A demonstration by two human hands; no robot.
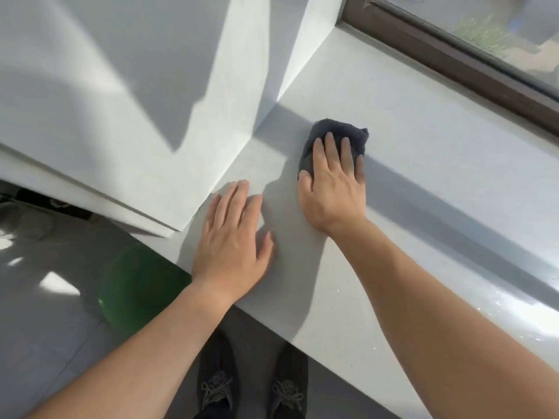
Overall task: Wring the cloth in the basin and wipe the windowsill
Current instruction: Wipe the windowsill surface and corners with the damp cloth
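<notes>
On the pale speckled windowsill (423,146), near the corner by the white wall (90,71), the dark grey cloth (338,130) lies bunched under the right grip (332,189), which presses it with straight fingers. The left grip (233,240) rests flat and released on the sill nearby. The green basin (142,285) stands on the grey floor (45,328) below the sill's edge. A brown window frame (438,55) borders the far side.

A pale speckled windowsill (423,152) is seen, wet and glossy toward its right end. A crumpled dark grey cloth (338,131) is laid on it near the left corner. The left hand (233,237) is rested flat by the front edge, apart from the cloth. A green basin (139,285) is set on the grey floor (45,343) below.
</notes>
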